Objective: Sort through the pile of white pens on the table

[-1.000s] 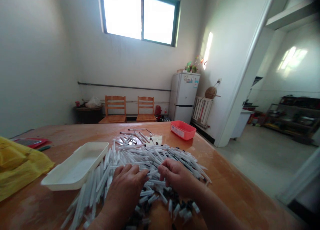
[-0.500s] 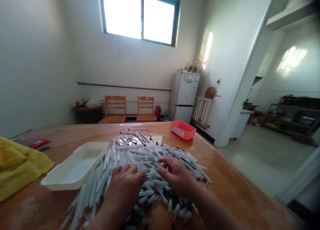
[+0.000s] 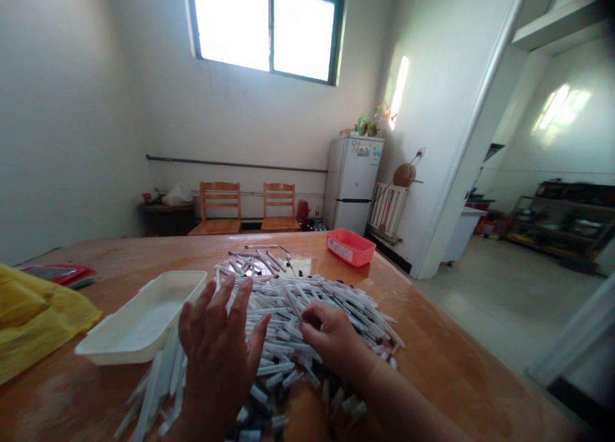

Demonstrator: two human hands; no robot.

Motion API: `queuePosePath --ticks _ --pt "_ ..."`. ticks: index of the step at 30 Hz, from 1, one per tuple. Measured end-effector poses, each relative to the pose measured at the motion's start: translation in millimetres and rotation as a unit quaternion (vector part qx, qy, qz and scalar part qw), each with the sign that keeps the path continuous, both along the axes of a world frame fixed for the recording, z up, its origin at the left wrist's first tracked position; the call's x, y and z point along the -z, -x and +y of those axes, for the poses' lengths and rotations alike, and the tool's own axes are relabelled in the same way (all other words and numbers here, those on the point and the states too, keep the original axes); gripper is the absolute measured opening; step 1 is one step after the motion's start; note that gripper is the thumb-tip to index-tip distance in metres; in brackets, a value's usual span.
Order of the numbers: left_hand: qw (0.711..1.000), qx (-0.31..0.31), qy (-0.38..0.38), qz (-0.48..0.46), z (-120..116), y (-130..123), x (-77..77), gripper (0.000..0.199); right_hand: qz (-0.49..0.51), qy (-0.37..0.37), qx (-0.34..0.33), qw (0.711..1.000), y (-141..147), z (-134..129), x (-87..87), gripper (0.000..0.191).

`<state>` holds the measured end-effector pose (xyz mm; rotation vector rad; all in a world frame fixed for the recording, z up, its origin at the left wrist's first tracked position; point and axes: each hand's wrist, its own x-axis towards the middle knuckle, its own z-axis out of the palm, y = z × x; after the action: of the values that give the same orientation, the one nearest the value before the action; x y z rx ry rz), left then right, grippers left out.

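A wide heap of translucent white pen barrels [image 3: 269, 294] covers the middle of the table, with clear and black pen caps [image 3: 269, 397] scattered along its near side. My left hand [image 3: 218, 339] is raised over the heap's left part, fingers spread, with nothing visible in it. At the centre right of the heap, my right hand [image 3: 329, 333] has thumb and forefinger pinched together, low over the barrels. Whatever may be between those fingertips is too small or hidden to make out.
A cream plastic tray [image 3: 139, 320] lies left of the heap, beside a yellow plastic bag [image 3: 38, 327]. At the far right table edge sits a pink basket [image 3: 350, 246]. Several thin refills lie behind the heap. Two wooden chairs [image 3: 220, 208] and a fridge [image 3: 355, 179] stand beyond.
My left hand has lifted from the heap, moved slightly left and opened its fingers. My right hand's thumb and forefinger have closed together at nearly the same spot.
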<state>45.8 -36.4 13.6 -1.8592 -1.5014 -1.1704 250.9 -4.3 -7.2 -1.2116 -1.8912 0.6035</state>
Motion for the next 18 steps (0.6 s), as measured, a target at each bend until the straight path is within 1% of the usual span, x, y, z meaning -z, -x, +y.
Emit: queuePosePath --ticks 2,5,9,12,15,17,18 --pt "1.0 0.004 0.007 0.003 3 2 2.9 0.057 0.089 0.044 -0.01 0.995 2 8 4.8 0.01" --pt "1.0 0.017 0.024 0.001 8 7 8.1 0.049 0.198 0.094 -0.028 0.975 8 17 8.3 0.017" --pt "0.998 0.017 0.06 -0.02 15 15 12.7 0.041 0.259 0.122 -0.047 0.957 15 24 3.5 0.02" --pt "0.994 -0.01 0.092 -0.056 18 21 13.2 0.038 0.276 0.124 -0.063 0.951 22 28 -8.0 0.021" --pt "0.988 -0.015 0.116 -0.098 19 25 13.0 0.037 0.274 0.115 -0.082 0.951 34 36 -26.2 0.021" --pt "0.984 -0.001 0.12 -0.131 20 27 13.0 0.036 0.252 0.105 -0.085 0.958 47 43 -39.9 0.022" --pt "0.982 0.005 0.119 -0.15 21 29 13.1 0.036 0.217 0.095 -0.081 0.968 53 48 -46.3 0.021"
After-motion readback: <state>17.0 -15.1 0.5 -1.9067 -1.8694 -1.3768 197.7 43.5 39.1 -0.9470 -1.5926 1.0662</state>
